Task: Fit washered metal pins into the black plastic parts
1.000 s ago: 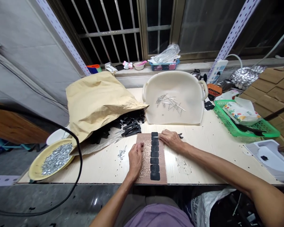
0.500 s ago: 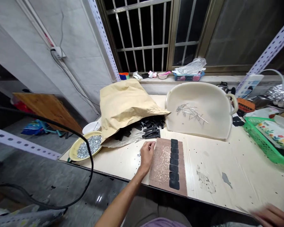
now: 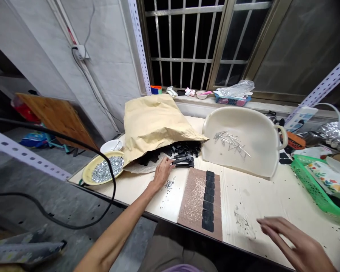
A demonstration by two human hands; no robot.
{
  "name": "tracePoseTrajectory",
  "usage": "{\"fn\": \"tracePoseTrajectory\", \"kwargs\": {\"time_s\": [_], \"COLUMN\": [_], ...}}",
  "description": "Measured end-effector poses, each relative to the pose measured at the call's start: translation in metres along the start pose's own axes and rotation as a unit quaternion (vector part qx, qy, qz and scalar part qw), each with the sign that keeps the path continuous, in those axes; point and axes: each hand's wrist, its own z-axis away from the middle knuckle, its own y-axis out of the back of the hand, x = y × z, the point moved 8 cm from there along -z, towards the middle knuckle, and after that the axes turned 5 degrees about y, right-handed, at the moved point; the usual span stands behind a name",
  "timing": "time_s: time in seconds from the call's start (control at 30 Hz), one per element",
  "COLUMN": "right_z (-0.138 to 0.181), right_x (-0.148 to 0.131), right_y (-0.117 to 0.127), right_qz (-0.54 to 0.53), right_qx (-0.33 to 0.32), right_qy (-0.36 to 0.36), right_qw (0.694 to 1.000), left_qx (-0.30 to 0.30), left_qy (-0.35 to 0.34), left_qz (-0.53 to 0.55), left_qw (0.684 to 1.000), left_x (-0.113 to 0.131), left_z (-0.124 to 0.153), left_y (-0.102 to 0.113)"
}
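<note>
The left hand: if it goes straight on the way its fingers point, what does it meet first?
The left hand would probably meet the black plastic pieces spilling from the brown paper bag; its fingertips seem already at them, though depth is unclear.
</note>
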Motion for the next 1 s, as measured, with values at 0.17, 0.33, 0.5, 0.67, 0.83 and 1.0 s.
{"fn": "tracePoseTrajectory", "kwargs": {"time_s": [0.17,0.33,0.5,0.67,0.83,1.0], "right_z": [-0.061,-0.052,-0.05,-0.071,-0.082,-0.088], "right_x": [-0.032,-0.107,-0.115,-0.091,-0.099,-0.102], "right_y": [-0.097,-0.162,-0.168,-0.15,-0.137,-0.133], "right_qz": [-0.37,-0.455,-0.286,-0.056,0.142,0.17], "right_qx": [-0.186,-0.425,-0.417,-0.263,-0.188,-0.161], "right_qy": [-0.224,-0.161,0.002,0.085,0.21,0.235], "right_qw": [0.882,0.765,0.863,0.959,0.949,0.943], "left_qx": [0.02,-0.048,-0.053,0.027,-0.068,-0.136], "left_qy": [-0.199,-0.305,-0.268,-0.044,-0.023,0.0], "left_qz": [-0.005,-0.062,0.006,0.041,-0.072,-0.141], "left_qw": [0.98,0.949,0.962,0.998,0.995,0.981], "left_x": [0.075,0.12,0.109,0.043,0.017,0.013], "left_z": [0.065,0.117,0.114,0.07,0.043,0.042], "left_y": [0.045,0.041,0.039,0.04,-0.001,-0.032]}}
